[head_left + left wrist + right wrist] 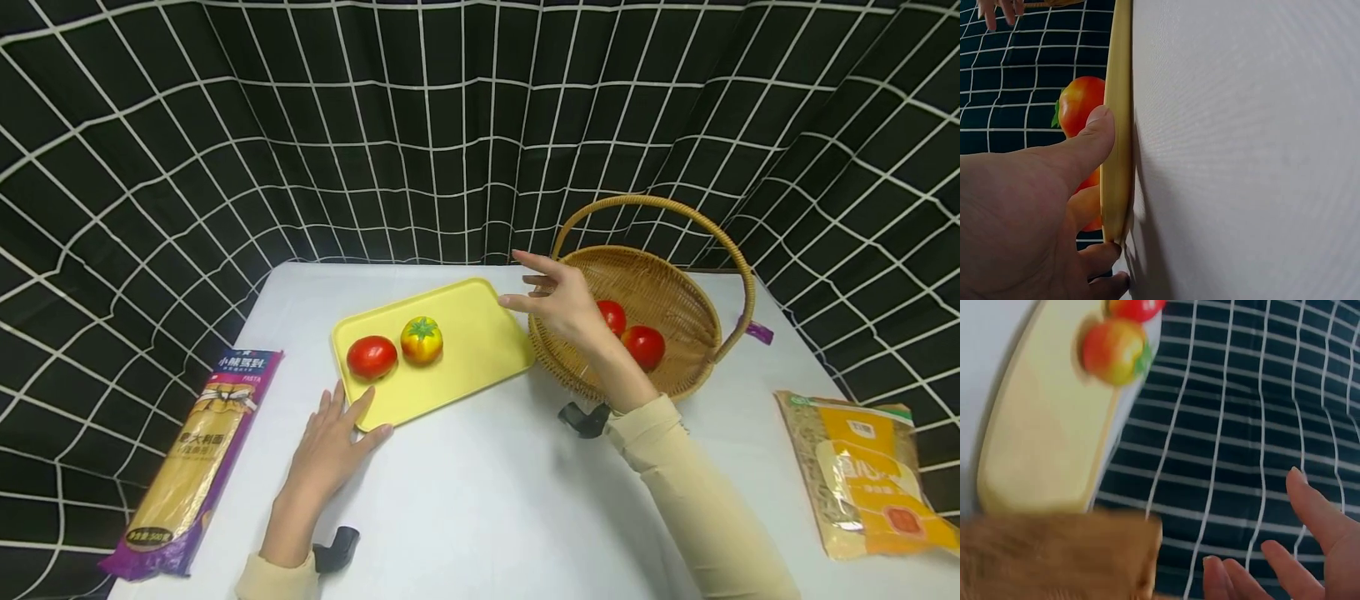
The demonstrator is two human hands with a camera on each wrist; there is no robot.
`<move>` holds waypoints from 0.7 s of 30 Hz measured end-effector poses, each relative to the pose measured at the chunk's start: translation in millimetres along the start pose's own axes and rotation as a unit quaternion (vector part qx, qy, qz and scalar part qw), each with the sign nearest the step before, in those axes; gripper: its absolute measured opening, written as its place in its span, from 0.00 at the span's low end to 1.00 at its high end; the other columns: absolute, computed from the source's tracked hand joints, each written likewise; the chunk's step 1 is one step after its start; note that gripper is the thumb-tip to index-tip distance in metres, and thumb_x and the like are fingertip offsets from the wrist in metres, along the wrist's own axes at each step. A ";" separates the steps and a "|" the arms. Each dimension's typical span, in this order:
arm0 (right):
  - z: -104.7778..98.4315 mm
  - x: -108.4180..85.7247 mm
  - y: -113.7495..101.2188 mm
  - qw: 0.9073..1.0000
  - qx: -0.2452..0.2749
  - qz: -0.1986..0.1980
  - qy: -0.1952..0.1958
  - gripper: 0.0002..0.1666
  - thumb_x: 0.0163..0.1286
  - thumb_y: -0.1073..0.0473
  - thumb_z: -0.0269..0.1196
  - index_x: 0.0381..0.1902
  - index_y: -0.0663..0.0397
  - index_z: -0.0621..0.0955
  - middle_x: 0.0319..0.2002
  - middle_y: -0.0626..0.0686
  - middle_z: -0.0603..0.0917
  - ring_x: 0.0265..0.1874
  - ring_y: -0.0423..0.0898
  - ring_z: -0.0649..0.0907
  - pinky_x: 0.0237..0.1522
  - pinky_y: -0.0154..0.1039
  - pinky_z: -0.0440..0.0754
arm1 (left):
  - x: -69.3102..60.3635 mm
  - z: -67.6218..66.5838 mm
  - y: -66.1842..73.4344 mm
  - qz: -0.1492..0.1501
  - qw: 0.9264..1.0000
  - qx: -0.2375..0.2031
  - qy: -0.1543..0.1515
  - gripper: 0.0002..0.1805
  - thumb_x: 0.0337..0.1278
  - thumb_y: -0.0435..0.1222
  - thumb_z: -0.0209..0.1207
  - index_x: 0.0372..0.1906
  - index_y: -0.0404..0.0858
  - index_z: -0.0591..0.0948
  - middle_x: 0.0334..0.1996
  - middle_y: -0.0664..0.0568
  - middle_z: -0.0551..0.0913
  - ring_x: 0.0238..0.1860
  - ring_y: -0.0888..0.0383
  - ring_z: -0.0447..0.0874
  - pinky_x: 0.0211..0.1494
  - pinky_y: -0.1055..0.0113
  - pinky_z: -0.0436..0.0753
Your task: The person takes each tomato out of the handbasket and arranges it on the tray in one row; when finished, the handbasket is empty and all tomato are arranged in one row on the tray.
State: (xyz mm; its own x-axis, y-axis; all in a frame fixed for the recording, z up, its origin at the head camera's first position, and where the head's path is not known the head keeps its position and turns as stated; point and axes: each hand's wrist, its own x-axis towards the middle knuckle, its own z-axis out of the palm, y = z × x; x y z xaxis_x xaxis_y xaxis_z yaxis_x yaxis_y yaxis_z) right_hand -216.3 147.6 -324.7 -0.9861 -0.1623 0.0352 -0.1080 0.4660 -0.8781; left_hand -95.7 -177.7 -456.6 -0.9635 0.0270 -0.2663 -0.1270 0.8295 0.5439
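My left hand rests at the near left corner of a yellow tray, fingers spread. Its index finger reaches over the rim and its thumb touches the near edge. In the tray lie a red tomato and a yellow-red tomato with a green leafy top. Above the left side of a wicker basket hovers my right hand, fingers apart and holding nothing. Two red tomatoes show inside the basket, one partly hidden by my right wrist. The right wrist view catches the fingers beside a blurred basket rim.
A pasta packet lies at the table's left side. On the right is an orange and clear food bag. A small purple packet pokes out behind the basket, whose tall handle arches upward. Black gridded cloth stands behind the table.
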 end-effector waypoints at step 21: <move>-84.5 -18.8 62.7 0.991 -0.094 0.091 0.037 0.47 0.68 0.53 0.76 0.81 0.51 0.69 0.79 0.61 0.71 0.78 0.65 0.70 0.78 0.64 0.69 | 2.3 0.6 -1.9 0.006 1.000 0.012 0.007 0.44 0.73 0.55 0.61 0.85 0.43 0.60 0.86 0.30 0.39 0.86 0.29 0.31 0.85 0.33 0.38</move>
State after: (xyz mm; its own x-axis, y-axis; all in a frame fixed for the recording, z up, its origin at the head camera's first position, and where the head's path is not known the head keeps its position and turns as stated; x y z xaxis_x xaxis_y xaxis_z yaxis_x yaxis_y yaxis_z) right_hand -215.2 253.4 -340.1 -0.9972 -0.0002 -0.0744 0.0573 0.6367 -0.7690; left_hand -97.5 -178.8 -458.7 -0.9679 0.0293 -0.2497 -0.1107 0.8419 0.5281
